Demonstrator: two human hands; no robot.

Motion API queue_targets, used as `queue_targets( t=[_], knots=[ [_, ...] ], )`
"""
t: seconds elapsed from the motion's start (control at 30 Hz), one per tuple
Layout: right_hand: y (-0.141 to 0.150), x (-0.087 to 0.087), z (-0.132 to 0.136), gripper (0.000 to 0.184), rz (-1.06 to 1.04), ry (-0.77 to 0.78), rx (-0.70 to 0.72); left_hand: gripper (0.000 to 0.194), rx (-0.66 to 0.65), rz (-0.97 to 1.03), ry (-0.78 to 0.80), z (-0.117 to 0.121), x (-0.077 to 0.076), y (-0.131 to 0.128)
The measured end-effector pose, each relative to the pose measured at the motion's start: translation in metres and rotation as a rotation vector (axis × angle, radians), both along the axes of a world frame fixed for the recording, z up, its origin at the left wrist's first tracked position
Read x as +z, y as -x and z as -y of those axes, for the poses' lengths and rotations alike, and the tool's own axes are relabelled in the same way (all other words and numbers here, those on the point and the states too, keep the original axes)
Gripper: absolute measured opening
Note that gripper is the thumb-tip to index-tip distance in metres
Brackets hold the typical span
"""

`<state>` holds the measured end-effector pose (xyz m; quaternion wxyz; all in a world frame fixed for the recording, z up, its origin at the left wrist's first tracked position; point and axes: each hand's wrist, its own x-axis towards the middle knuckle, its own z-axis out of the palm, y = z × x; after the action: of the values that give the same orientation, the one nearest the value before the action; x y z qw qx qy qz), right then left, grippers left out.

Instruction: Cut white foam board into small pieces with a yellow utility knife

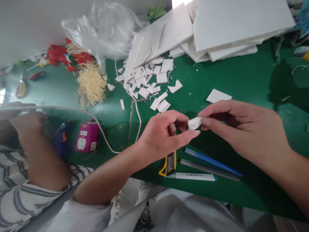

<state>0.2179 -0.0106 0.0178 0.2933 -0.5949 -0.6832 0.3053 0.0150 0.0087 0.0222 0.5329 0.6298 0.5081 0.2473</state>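
Between my two hands, over the front of the green table, is a small white piece of foam board (194, 123). My left hand (166, 130) is closed, with thumb and fingers at the piece's left end. From the other side, my right hand (243, 125) pinches its right end between thumb and fingertips. A yellow and black utility knife (171, 164) shows just below my left hand, its upper part hidden by the hand. A flat white foam offcut (218, 96) lies beyond my right hand.
Foam scraps (145, 80) are heaped past my left hand, below stacked foam sheets (241, 22). A blue pen (212, 161), grey pen (207, 169) and white marker (193, 176) lie nearby. A white cord (138, 119) crosses leftward past a purple box (87, 137) toward another person's arm (43, 154).
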Motion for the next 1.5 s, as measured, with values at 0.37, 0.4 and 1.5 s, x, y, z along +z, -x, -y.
queue_targets(
  t=[0.37,0.4,1.5],
  knots=[
    [0.0,0.001,-0.006,0.012,-0.232,0.139,-0.055,0.01,0.02,0.052,0.017,0.001,0.002,-0.003],
    [0.0,0.0,-0.007,0.013,-0.281,0.176,-0.053,0.01,0.019,0.055,0.019,0.001,0.003,-0.003],
    [-0.002,-0.008,0.001,0.012,-0.177,-0.093,-0.108,0.003,0.105,0.131,-0.12,-0.003,-0.005,0.005]
  ],
)
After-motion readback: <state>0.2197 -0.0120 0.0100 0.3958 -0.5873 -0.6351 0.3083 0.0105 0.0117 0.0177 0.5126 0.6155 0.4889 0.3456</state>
